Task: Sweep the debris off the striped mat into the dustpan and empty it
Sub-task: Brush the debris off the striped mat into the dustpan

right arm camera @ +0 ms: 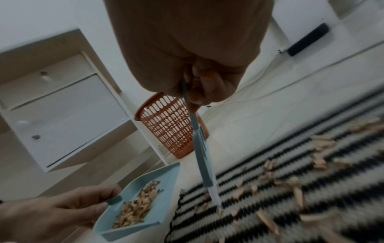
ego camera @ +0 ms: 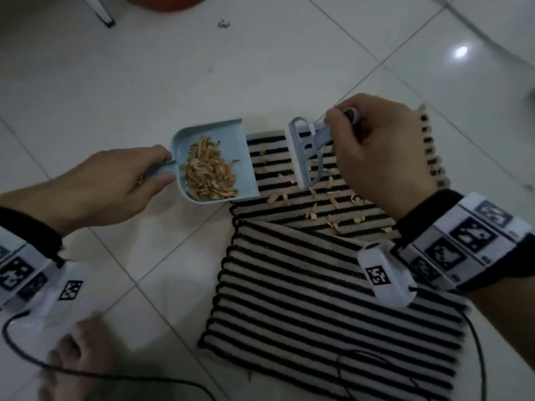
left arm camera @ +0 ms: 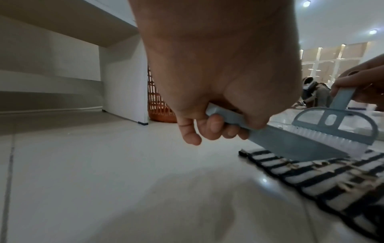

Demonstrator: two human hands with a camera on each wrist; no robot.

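A black-and-cream striped mat (ego camera: 318, 287) lies on the tiled floor, partly folded over itself. Tan wood-like shavings (ego camera: 312, 211) are scattered on its far part (right arm camera: 295, 184). My left hand (ego camera: 115, 180) grips the handle of a light blue dustpan (ego camera: 220, 146), whose lip rests at the mat's left edge; a heap of shavings (ego camera: 210, 172) lies inside it (right arm camera: 135, 210). My right hand (ego camera: 376, 151) grips the handle of a small blue brush (ego camera: 304, 151), its bristles (left arm camera: 324, 139) down on the mat just right of the pan.
An orange mesh waste basket (right arm camera: 168, 125) stands on the floor beyond the dustpan, beside a white cabinet (right arm camera: 62, 105). A black cable (ego camera: 86, 369) trails over the floor near me. A dark speck (ego camera: 223, 24) lies on the tiles farther off.
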